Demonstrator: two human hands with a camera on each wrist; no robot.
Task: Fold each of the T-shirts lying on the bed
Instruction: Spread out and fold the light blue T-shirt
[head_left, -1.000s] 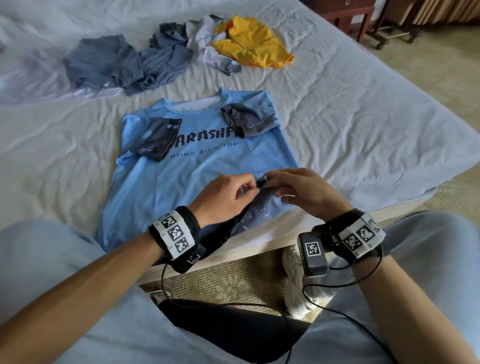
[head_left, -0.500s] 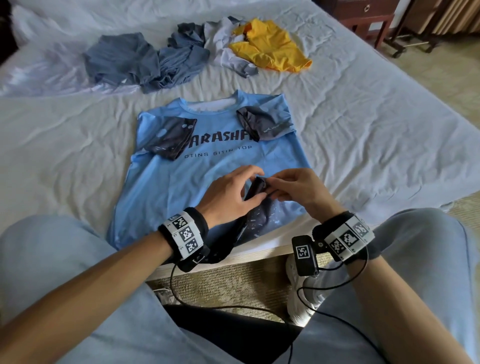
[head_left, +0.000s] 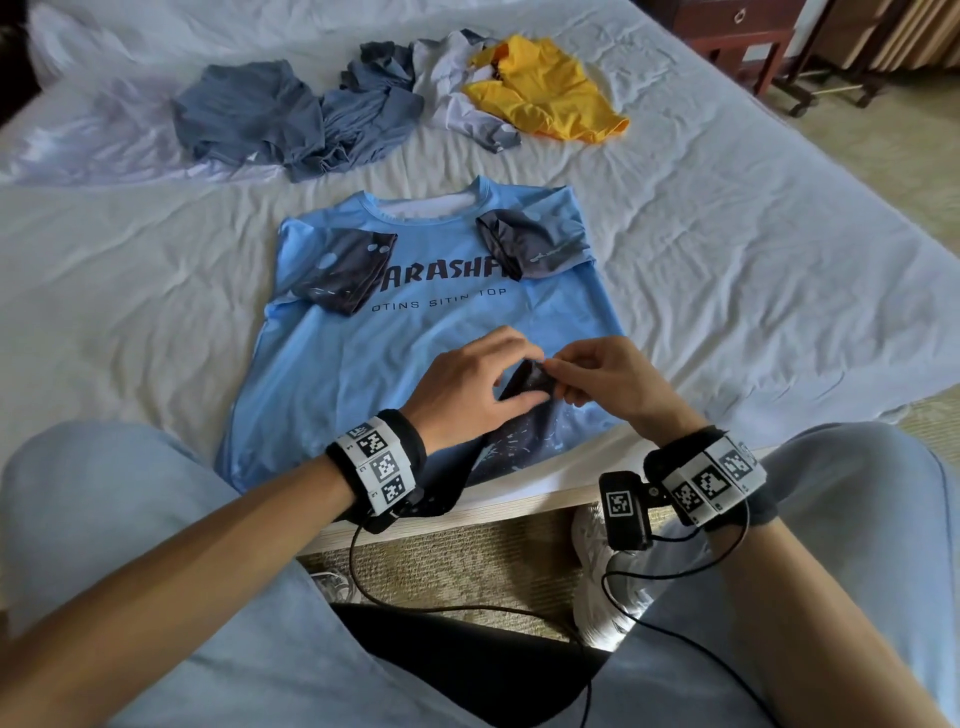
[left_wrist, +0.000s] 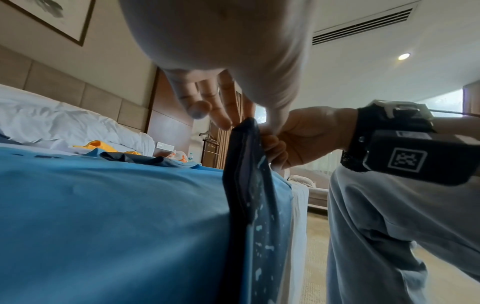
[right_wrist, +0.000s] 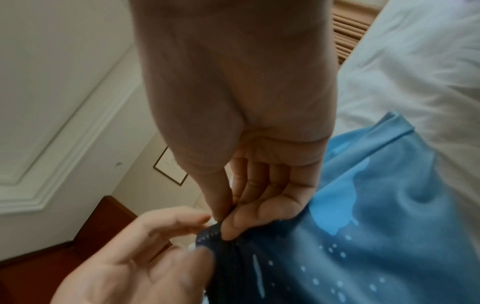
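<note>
A blue shirt (head_left: 415, 358) is laid face up on the bed (head_left: 727, 291), collar away from the person, hem at the near edge, long axis running straight away from the body. Both dark sleeves are already folded in over the chest. The dark hem (head_left: 524, 382) is lifted at mid-width, right of the shirt's centre line, and is pinched from both sides: the right hand (head_left: 613, 387) is seen with thumb and index closed on the hem's edge in the right wrist view, and the left hand (head_left: 467, 400) is seen with thumb and fingers (left_wrist: 223, 121) curled at the same raised bit, just touching the right hand. The hands are bunched together at one point, so the hem is held narrow, not spread. The rest of the shirt lies flat beyond the fingers, toward the collar. Judged step: hem to be carried away from the body up to the collar, along the long axis; hands would likely need to be spread to the hem corners first, left hand nearer the left corner. Unfolded shirts are piled at the far side: grey ones (head_left: 291, 119), a white one (head_left: 457, 98), a yellow one (head_left: 550, 93). Task judged early.
</note>
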